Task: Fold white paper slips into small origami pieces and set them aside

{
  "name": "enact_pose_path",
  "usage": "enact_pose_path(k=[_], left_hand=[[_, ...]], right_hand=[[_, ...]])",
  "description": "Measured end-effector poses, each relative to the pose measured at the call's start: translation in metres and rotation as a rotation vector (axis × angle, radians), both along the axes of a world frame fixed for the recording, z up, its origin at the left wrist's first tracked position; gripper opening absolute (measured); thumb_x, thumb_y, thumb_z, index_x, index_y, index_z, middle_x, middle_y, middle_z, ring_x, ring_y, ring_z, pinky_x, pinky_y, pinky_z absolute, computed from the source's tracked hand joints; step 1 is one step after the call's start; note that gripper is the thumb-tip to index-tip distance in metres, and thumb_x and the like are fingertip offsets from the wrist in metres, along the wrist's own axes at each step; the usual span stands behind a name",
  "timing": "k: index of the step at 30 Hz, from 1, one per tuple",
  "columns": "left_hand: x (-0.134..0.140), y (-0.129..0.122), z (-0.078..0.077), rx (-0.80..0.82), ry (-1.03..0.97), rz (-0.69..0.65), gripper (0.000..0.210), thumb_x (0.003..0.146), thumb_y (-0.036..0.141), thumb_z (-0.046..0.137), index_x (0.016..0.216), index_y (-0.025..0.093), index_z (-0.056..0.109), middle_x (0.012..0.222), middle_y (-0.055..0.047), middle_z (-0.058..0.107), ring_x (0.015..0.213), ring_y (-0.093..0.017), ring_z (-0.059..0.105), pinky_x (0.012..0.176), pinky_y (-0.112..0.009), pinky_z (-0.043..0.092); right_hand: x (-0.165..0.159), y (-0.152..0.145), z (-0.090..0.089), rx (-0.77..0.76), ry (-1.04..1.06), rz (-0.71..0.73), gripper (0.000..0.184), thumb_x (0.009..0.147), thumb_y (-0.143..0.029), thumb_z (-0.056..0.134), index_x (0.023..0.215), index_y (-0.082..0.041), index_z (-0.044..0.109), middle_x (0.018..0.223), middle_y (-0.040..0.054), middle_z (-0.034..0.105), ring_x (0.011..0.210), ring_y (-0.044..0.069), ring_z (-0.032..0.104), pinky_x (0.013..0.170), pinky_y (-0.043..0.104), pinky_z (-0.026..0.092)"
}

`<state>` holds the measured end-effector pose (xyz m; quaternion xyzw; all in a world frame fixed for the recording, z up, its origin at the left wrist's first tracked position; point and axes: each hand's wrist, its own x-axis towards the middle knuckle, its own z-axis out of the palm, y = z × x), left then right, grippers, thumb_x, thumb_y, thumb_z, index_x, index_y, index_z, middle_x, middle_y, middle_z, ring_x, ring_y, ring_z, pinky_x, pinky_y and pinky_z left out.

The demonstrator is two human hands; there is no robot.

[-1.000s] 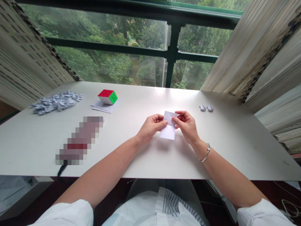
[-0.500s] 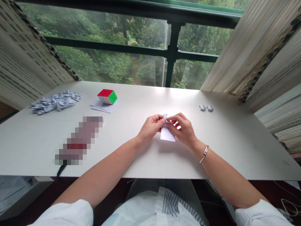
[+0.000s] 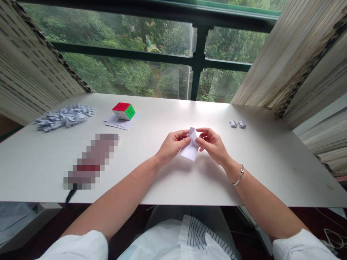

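A small white sheet of paper, with creased, folded parts near its top, is held up over the middle of the white table. My left hand pinches its left side, thumb in front and fingers behind. On the opposite edge, the thumb of my right hand presses on the paper, while the index finger reaches toward the top corner. The other right fingers are curled, and what their tips touch is partly hidden.
Two small folded paper pieces lie at the right. A puzzle cube rests on white paper slips. Far left is a pile of folded paper pieces; nearer lies a pixelated long object. Window and curtains border the table.
The paper has turned and shifted slightly left, showing more of its folded top. My right fingers have moved from over its fold to its right edge. The left hand keeps its pinch.
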<state>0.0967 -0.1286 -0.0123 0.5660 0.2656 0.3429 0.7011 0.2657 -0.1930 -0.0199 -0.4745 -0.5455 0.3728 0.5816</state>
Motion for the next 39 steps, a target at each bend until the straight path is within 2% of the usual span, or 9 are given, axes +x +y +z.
enact_pose_path(k=[5,8,10,12,16,22,27,33,39], left_hand=[[-0.001,0.000,0.002,0.063,0.051,0.044,0.042,0.072,0.034,0.077,0.110,0.015,0.071,0.091,-0.007,0.071,0.073,-0.017,0.064,0.064,-0.026,0.049],[-0.001,0.000,0.002,0.089,0.093,0.049,0.037,0.073,0.032,0.076,0.105,0.015,0.072,0.090,-0.007,0.071,0.072,-0.017,0.064,0.063,-0.025,0.048],[-0.001,0.000,0.002,0.082,0.099,0.019,0.032,0.073,0.030,0.075,0.102,0.015,0.072,0.093,-0.008,0.072,0.075,-0.017,0.064,0.065,-0.026,0.049],[-0.001,0.001,0.001,0.046,0.092,0.002,0.029,0.072,0.028,0.075,0.098,0.015,0.073,0.094,-0.008,0.072,0.076,-0.017,0.065,0.066,-0.027,0.049],[-0.001,0.001,0.000,-0.038,0.077,0.022,0.024,0.068,0.024,0.077,0.090,0.013,0.072,0.083,-0.006,0.071,0.069,-0.015,0.063,0.063,-0.026,0.048],[-0.002,0.002,0.000,-0.190,0.065,-0.032,0.026,0.069,0.024,0.077,0.091,0.014,0.070,0.078,-0.006,0.070,0.067,-0.015,0.064,0.061,-0.026,0.047],[-0.003,0.002,0.004,-0.240,0.039,0.022,0.023,0.068,0.022,0.077,0.089,0.016,0.070,0.073,-0.003,0.068,0.061,-0.013,0.061,0.056,-0.024,0.044],[-0.001,0.001,0.006,-0.215,0.033,0.062,0.024,0.065,0.028,0.080,0.081,0.015,0.069,0.071,-0.002,0.067,0.061,-0.013,0.059,0.055,-0.025,0.042],[0.000,0.001,-0.001,-0.086,0.014,0.092,0.033,0.060,0.030,0.086,0.081,0.015,0.066,0.076,-0.002,0.067,0.067,-0.014,0.062,0.063,-0.026,0.046]], right_hand=[[0.002,0.000,-0.001,-0.081,0.006,0.041,0.034,0.083,-0.042,0.067,0.109,-0.020,0.063,0.082,0.0011,0.061,0.068,0.012,0.058,0.054,0.025,0.053],[0.003,0.000,-0.001,-0.062,-0.043,0.007,0.036,0.080,-0.038,0.069,0.111,-0.020,0.064,0.087,0.0026,0.064,0.073,0.014,0.059,0.056,0.025,0.053],[0.003,-0.001,0.001,-0.069,-0.066,-0.030,0.032,0.076,-0.033,0.072,0.105,-0.019,0.066,0.087,0.0027,0.065,0.072,0.014,0.059,0.055,0.025,0.053],[0.002,-0.001,0.003,-0.085,-0.039,-0.057,0.023,0.075,-0.028,0.070,0.096,-0.019,0.068,0.080,0.0014,0.065,0.068,0.013,0.058,0.053,0.024,0.052],[0.002,0.000,0.005,-0.098,0.081,-0.039,0.012,0.073,-0.023,0.067,0.084,-0.018,0.067,0.069,-0.0018,0.063,0.060,0.011,0.057,0.049,0.022,0.050],[0.004,-0.001,0.007,-0.138,0.146,-0.040,0.007,0.071,-0.019,0.063,0.077,-0.018,0.065,0.064,-0.0038,0.060,0.052,0.008,0.054,0.047,0.022,0.050],[0.003,-0.002,0.010,-0.194,0.136,-0.013,0.006,0.071,-0.020,0.060,0.074,-0.019,0.064,0.063,-0.0036,0.059,0.053,0.009,0.056,0.049,0.023,0.052],[0.003,-0.001,0.007,-0.134,0.042,0.005,0.011,0.070,-0.018,0.054,0.073,-0.018,0.064,0.066,-0.0010,0.060,0.060,0.011,0.057,0.052,0.025,0.055],[0.002,-0.002,0.009,-0.111,0.036,0.006,0.008,0.075,-0.022,0.057,0.076,-0.017,0.064,0.072,0.0009,0.061,0.065,0.013,0.057,0.053,0.026,0.055]])
